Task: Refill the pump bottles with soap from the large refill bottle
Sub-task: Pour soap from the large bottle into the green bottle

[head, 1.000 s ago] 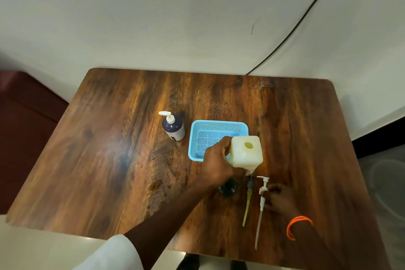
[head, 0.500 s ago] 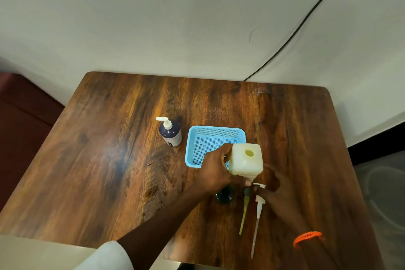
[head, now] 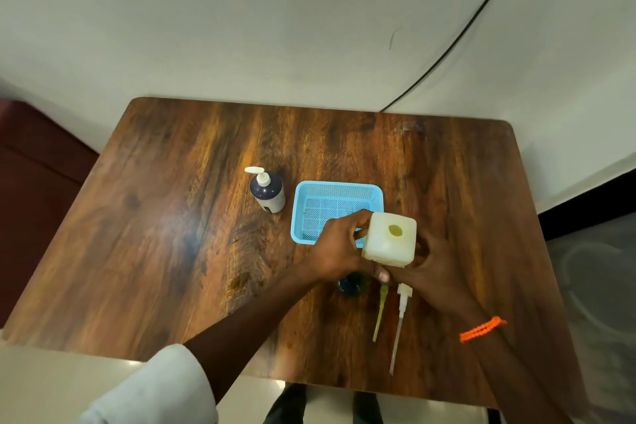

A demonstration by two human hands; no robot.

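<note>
The large whitish refill bottle [head: 389, 239] is upended, its square base with a yellowish spot facing me. My left hand [head: 339, 248] grips its left side and my right hand [head: 434, 263] holds its right side. Just below it a dark open bottle [head: 349, 283] stands on the table, mostly hidden by my left hand. Two removed pump heads lie on the table beside it: one with a yellow-green tube [head: 380, 311] and one with a white tube [head: 399, 318]. A dark pump bottle [head: 267, 191] with a white pump stands upright to the left.
A light blue mesh basket [head: 335, 189] sits on the wooden table [head: 155, 234] behind my hands. A black cable [head: 457, 34] runs down the wall to the table's back edge. A dark red seat [head: 31, 189] is at the left.
My right hand has left the white pump head on the table and risen to the right side of the refill bottle. My left hand has kept hold of the bottle.
</note>
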